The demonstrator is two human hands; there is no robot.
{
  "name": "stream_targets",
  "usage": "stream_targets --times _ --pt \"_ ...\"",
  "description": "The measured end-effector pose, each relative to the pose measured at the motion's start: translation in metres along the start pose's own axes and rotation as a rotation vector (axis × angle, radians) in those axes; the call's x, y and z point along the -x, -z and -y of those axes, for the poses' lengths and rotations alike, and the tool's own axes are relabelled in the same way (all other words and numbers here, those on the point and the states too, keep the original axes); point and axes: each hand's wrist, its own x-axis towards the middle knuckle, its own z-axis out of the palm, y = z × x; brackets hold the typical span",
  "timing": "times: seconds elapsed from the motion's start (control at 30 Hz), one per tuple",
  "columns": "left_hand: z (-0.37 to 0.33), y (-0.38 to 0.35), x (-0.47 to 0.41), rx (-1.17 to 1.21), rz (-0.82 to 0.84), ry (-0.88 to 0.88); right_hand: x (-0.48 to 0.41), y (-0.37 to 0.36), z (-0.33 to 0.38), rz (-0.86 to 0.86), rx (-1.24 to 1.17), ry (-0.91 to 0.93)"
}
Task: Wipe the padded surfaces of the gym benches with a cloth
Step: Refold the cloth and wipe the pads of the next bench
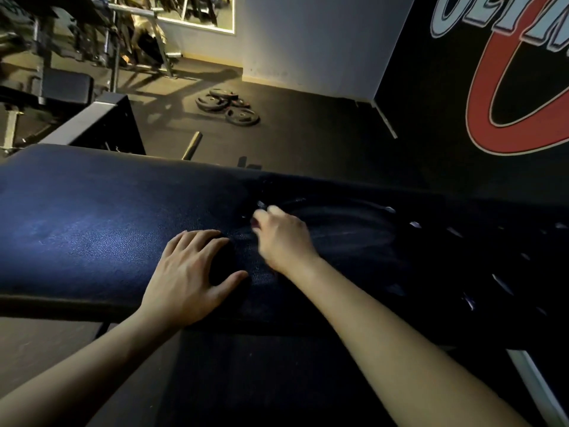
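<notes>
Step in hand, prob.: mid-wipe on the padded surface (92,217) of a gym bench. Faint curved streaks ring the right hand (284,234), which suggests wiping around the mid part of the surface. The right end looks darker w/ pale flecks, maybe a cracked cover, maybe dark fabric spread there; can't tell which.

The left hand (187,272) lies near the front edge of the surface, approx. mid-length. It is palm down and pressing, fingers fairly straight and spread, thumb out, gripping nothing that shows. A dark rounded patch sits btw thumb and fingers: shadow or a wadded cloth, not clear.

The right hand is on the surface just beyond and right of the left one, motion-blurred. Its fingers look curled in w/ a small dark-grey bit at the tips. Whether it pinches the cloth or is just clenched can't be told. So the cloth isn't surely seen; if anywhere, it's under one of the hands on the surface.

Next move prob. calls for sweeping toward the left end of the surface, where the cover shows no streaks, w/ the left hand steadying.

Beyond the far edge of the surface, weight plates (228,106) lie on the floor.
</notes>
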Motion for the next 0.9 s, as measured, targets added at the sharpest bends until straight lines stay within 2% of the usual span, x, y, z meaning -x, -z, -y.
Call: stream_targets --times 0.07,0.2,0.27,0.3,0.37,0.47,0.53,0.6,0.63,0.7,0.8,0.9 --pt "0.0 0.0 0.001 0.005 0.0 0.004 0.02 0.008 -0.054 -0.079 0.044 -0.11" --pt "-0.001 -0.001 -0.001 0.024 -0.005 0.021 0.021 0.054 -0.196 -0.197 0.165 -0.665" --pt "-0.001 -0.001 -0.002 0.022 -0.006 0.018 -0.002 0.061 -0.215 -0.211 0.156 -0.808" --pt "-0.001 -0.001 -0.001 0.021 -0.007 0.018 -0.018 0.055 -0.205 -0.209 0.139 -0.82" --pt "0.0 -0.002 -0.001 0.027 -0.013 0.018 -0.054 0.032 -0.157 -0.186 0.074 -0.734" --pt "0.002 -0.003 -0.001 0.03 -0.011 0.016 -0.086 -0.002 -0.051 -0.118 -0.042 -0.43" --pt "0.002 -0.002 0.0 0.023 -0.008 0.007 -0.069 -0.011 0.008 -0.011 -0.066 -0.172" --pt "0.001 0.0 0.0 0.02 -0.009 0.003 -0.036 -0.009 0.015 0.026 -0.069 0.002" --pt "-0.001 0.001 0.0 0.021 -0.015 0.004 -0.021 -0.007 -0.003 0.003 -0.052 0.014" --pt "-0.002 0.001 0.0 0.014 -0.015 0.002 0.002 0.006 -0.062 -0.068 0.027 -0.118" --pt "-0.005 0.002 -0.005 0.001 -0.013 0.022 0.013 0.042 -0.172 -0.137 0.16 -0.516" --pt "-0.013 -0.002 -0.018 -0.049 -0.01 0.091 -0.018 0.056 -0.218 -0.159 0.206 -0.734"
